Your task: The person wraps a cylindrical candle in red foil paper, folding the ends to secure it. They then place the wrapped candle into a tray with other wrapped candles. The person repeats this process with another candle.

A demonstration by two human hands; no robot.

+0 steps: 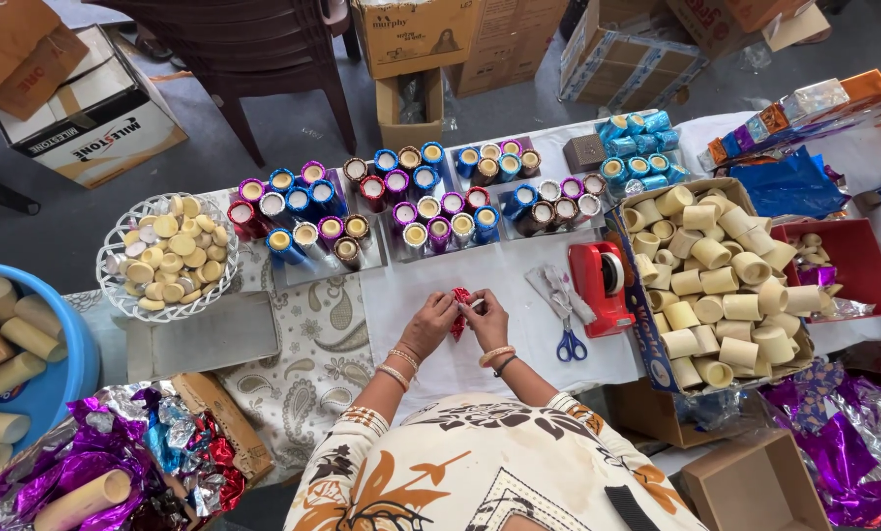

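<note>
My left hand (430, 322) and my right hand (486, 317) meet over the white table cloth, both closed on a small tube wrapped in shiny red foil (459, 311). The tube lies between my fingers, with its ends partly hidden by them. Bangles sit on both wrists. Beyond my hands stand rows of foil-wrapped tubes (411, 202) in red, blue, purple and brown, packed upright in shallow trays.
A red tape dispenser (601, 283) and blue-handled scissors (569, 338) lie to the right. A cardboard box of bare cream tubes (718, 281) stands further right. A white basket of cream discs (168, 258) and a blue tub (27, 369) are left. Crumpled foil sheets (130, 452) lie near-left.
</note>
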